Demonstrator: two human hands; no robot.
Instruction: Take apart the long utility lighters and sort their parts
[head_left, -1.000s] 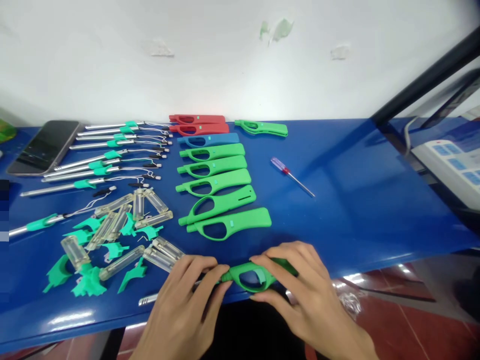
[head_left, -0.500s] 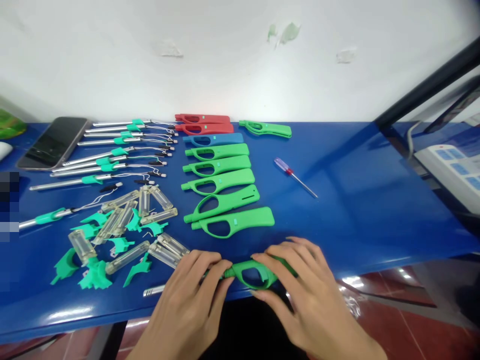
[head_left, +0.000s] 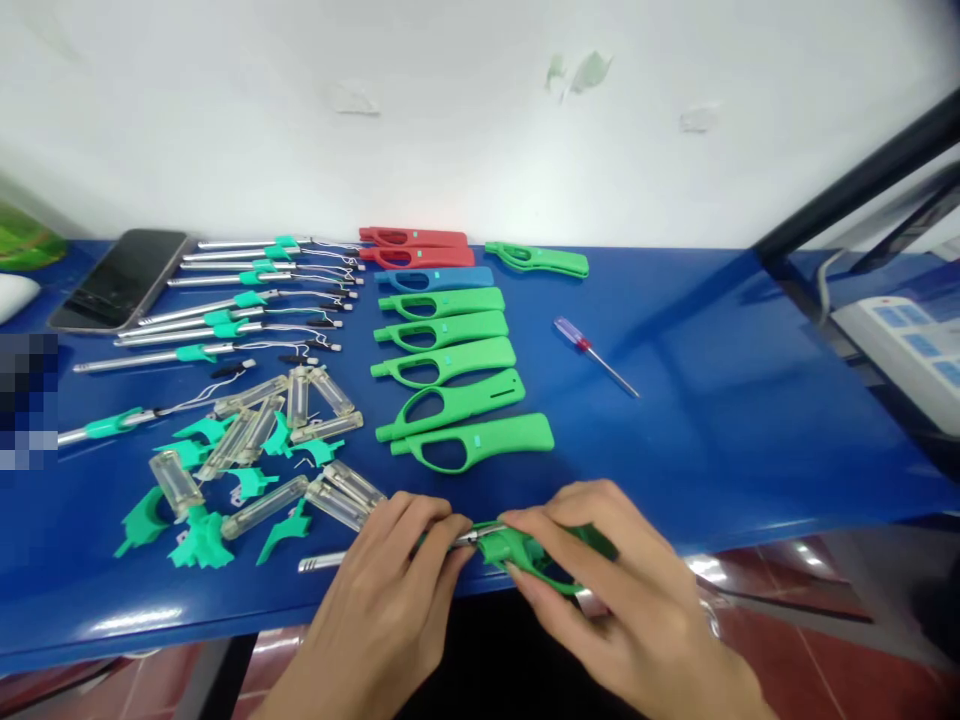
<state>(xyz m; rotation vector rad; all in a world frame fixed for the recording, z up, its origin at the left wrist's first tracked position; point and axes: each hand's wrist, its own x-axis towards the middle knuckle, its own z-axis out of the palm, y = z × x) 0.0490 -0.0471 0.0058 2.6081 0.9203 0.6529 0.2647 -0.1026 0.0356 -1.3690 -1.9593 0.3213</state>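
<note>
My left hand (head_left: 394, 590) is closed around a thin metal lighter tube (head_left: 321, 562), whose slotted tip sticks out to the left. The tube's other end shows between my two hands, lying along the neck of a green lighter casing (head_left: 510, 548). My right hand (head_left: 622, 590) grips that casing, thumb below and fingers above. Much of the casing's handle is hidden under the fingers, so I cannot tell how its two halves sit. Just left of my left hand lie clear fuel tanks (head_left: 337, 503) and teal triggers (head_left: 201, 540).
Several green casings (head_left: 469, 442), a blue casing (head_left: 457, 278) and red casings (head_left: 442, 257) lie in a column. Wired metal tubes (head_left: 154, 362) and a phone (head_left: 120, 280) are at left. A screwdriver (head_left: 596, 355) lies right of centre on the blue table (head_left: 750, 430).
The metal tube's inner end now shows bare at the casing's neck, where it was seated before. My right hand has tilted the casing and shifted slightly right.
</note>
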